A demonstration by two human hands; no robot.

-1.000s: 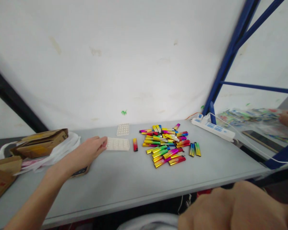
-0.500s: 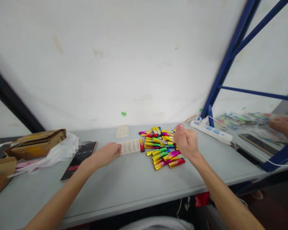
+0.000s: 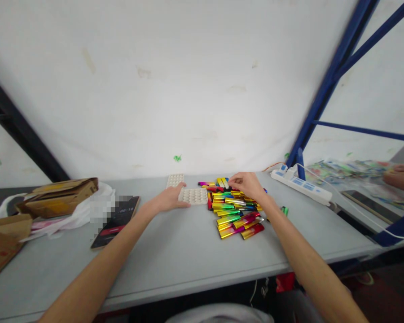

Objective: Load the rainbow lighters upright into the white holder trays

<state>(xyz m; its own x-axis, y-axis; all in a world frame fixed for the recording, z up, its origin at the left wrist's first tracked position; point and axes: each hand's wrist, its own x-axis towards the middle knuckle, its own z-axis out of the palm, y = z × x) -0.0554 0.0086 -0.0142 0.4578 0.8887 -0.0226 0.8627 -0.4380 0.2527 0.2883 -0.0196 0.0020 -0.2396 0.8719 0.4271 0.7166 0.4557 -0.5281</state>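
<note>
A white tray with rows of round cups [image 3: 194, 196] lies on the grey table, and my left hand [image 3: 171, 197] is at its left end, fingers spread with the thumb apart. Behind it is a second white cupped tray [image 3: 175, 180], partly covered by my fingers. Right of the trays lies a loose pile of shiny, multicoloured lighter-like pieces [image 3: 234, 213]. Over the back of this pile, my right hand [image 3: 244, 183] has its fingertips bent down and pressed together by the pieces; whatever they hold is too small to make out.
A phone [image 3: 116, 223], a white plastic bag [image 3: 70, 215] and cardboard boxes [image 3: 59, 197] lie at the left. To the right are a white power strip [image 3: 301, 185], a blue frame post [image 3: 318, 107], another phone [image 3: 370, 205] and another person's hands [image 3: 402, 179].
My right hand has moved left and down from a raised fist to the back of the pile. My left hand has opened and shifted up along the tray. The view has shifted slightly.
</note>
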